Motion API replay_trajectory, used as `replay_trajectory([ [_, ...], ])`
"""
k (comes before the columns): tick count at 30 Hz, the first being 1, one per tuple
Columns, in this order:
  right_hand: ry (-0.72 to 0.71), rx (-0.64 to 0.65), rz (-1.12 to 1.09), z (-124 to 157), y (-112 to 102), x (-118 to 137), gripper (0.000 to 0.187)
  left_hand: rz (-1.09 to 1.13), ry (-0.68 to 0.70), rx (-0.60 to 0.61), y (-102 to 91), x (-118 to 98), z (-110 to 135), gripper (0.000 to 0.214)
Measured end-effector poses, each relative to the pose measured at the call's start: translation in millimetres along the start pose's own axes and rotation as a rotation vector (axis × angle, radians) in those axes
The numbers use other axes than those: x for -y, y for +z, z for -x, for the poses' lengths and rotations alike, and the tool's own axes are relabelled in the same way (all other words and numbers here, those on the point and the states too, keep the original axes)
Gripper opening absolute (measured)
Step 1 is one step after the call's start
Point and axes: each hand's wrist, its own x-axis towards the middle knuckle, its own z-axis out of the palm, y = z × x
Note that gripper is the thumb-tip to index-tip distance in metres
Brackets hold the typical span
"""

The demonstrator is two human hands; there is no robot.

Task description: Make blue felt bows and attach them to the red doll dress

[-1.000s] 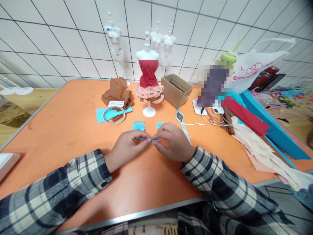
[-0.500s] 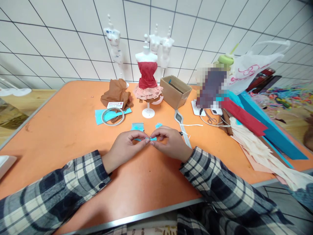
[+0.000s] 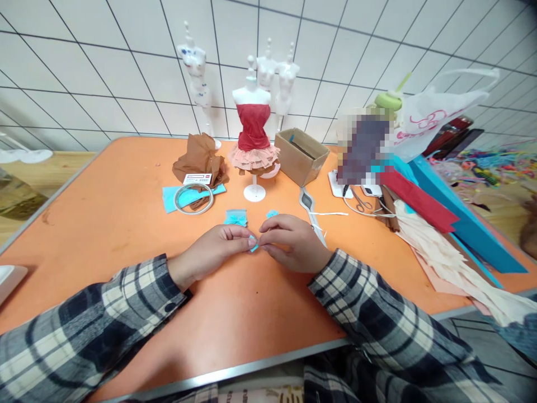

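Between the thumb and fingers of my left hand [image 3: 218,246] is a small piece of blue crepe paper [image 3: 253,244], standing up and partly hidden by the fingertips. My right hand [image 3: 293,243] meets it from the other side, fingertips closed at its edge. Just beyond my left hand lies a blue paper bow [image 3: 235,219] on a small grey strip. Another small blue paper piece [image 3: 272,214] rests behind my right fingers. A dress form [image 3: 254,129] in a red top and ruffled pink and brown skirt stands farther back.
Left of the dress form are brown crepe paper [image 3: 199,157] and a tape roll [image 3: 193,211] over blue paper. A cardboard box [image 3: 301,159], a grey zipper [image 3: 308,202], scissors [image 3: 362,205] and paper strips [image 3: 436,246] lie to the right. Bare white forms [image 3: 195,78] stand behind.
The small blue piece has turned from lying sideways between both hands to standing upright in my left fingers. My right fingers have shifted and loosened slightly.
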Motion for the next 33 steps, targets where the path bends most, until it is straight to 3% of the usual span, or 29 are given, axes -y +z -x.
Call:
replay_trajectory([
  [4, -0.060, 0.062, 0.076, 1, -4, 1, 0.020, 0.109, -0.061, 0.043, -1.8, 0, -1, 0.019],
  [9, -0.041, 0.027, 0.025, -1, -4, 4, 0.021, 0.304, -0.120, 0.101, -5.1, -3, -2, 0.013],
  [18, -0.090, 0.012, 0.076, 0, 0, 1, 0.010, 0.249, -0.112, 0.172, -5.3, -5, -2, 0.012],
  [22, -0.023, -0.039, 0.066, -1, 1, 2, 0.009, 0.257, -0.052, 0.155, -2.1, -5, 0, 0.024],
  [26, 0.023, -0.070, 0.012, -2, 4, 4, 0.006, 0.184, -0.063, 0.116, 0.7, -3, 2, 0.022],
  [31, 0.199, -0.127, -0.203, 0, 6, 6, 0.040, 0.260, -0.113, 0.015, 2.3, -1, 1, 0.024],
  [33, 0.167, -0.096, -0.223, 0, 7, 5, 0.037, 0.271, -0.118, 0.018, 2.7, -1, 1, 0.024],
])
